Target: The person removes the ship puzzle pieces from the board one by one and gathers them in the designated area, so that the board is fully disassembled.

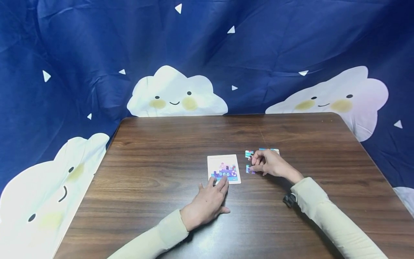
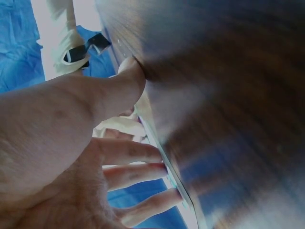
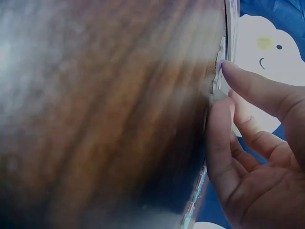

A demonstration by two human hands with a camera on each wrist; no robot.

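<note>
A square white-bordered puzzle board (image 1: 238, 172) lies on the table, holding a partly assembled picture of a purple ship. My left hand (image 1: 207, 202) rests its outstretched fingertips on the board's near edge, thumb spread to the side; the left wrist view shows these fingers (image 2: 138, 175) along the thin board. Just right of the board, my right hand (image 1: 271, 163) bends thumb and forefinger around a small purple-and-teal puzzle piece (image 1: 248, 169) at table level. Its other fingers (image 3: 255, 129) are curled, and they partly hide the piece. A striped puzzle piece (image 1: 248, 153) lies just beyond the fingertips.
More puzzle pieces (image 1: 275, 150) lie behind the right hand, partly covered by it. The brown wooden table (image 1: 155, 154) ends at a blue curtain (image 1: 255, 54) printed with clouds. A dark wrist camera (image 1: 289, 200) hangs below the right sleeve.
</note>
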